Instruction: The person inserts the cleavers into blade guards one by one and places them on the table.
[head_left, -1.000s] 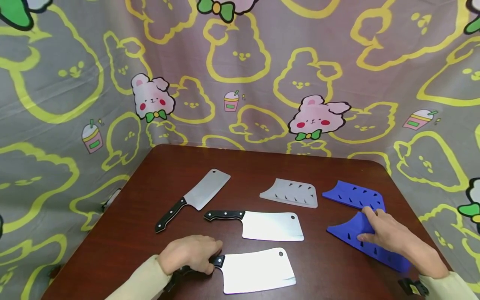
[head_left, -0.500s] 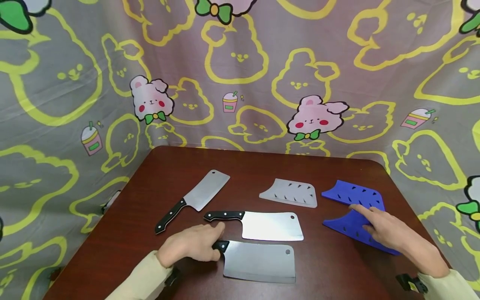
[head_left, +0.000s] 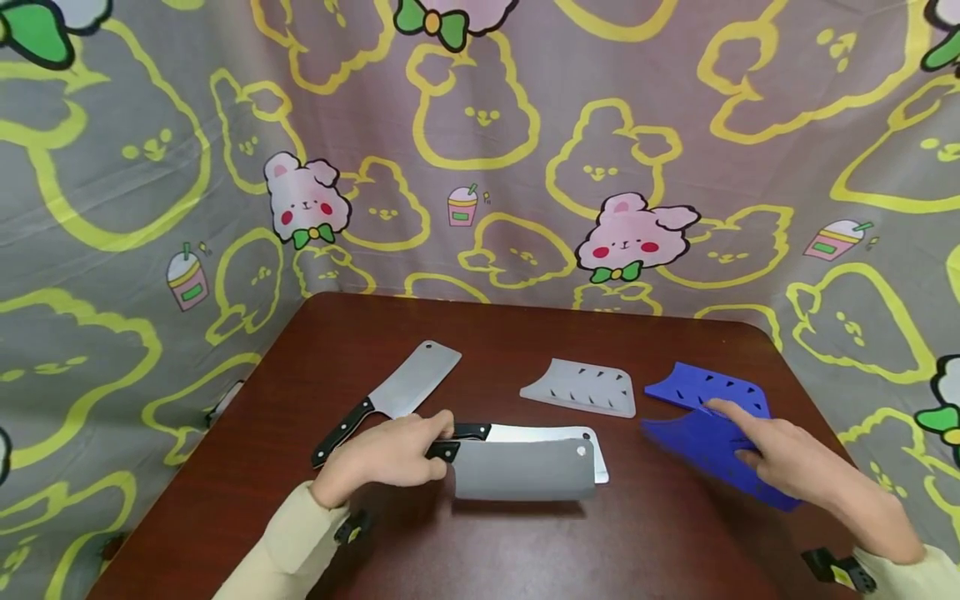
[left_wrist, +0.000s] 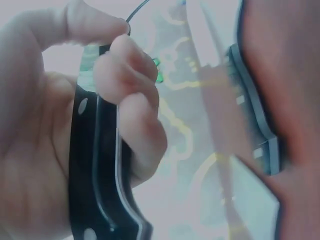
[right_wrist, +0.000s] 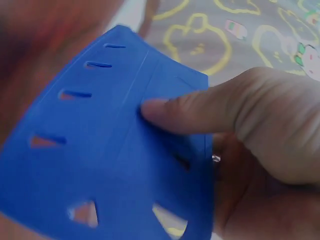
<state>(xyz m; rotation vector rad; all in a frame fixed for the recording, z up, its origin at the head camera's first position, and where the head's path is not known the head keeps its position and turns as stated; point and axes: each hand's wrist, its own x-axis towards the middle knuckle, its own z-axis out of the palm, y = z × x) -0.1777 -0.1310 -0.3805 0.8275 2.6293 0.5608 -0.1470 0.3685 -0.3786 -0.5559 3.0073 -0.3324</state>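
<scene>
1. I see a cloth [head_left: 517,192] hanging behind the table [head_left: 645,550] and along both its sides.
2. On the tabletop, the leftmost cleaver [head_left: 416,379] lies slantwise, its handle nearer the person.
3. To its right and nearer lies the middle cleaver [head_left: 525,433], handle leftward.
4. Over the table, before that one and partly covering it, the raised cleaver [head_left: 525,471] is in the left hand [head_left: 393,450].
5. Behind these two lies one guard [head_left: 581,387].
6. Right of it lies the far-right guard [head_left: 708,387]; before that, the right hand [head_left: 787,458] holds the nearest guard [head_left: 712,454].
</scene>
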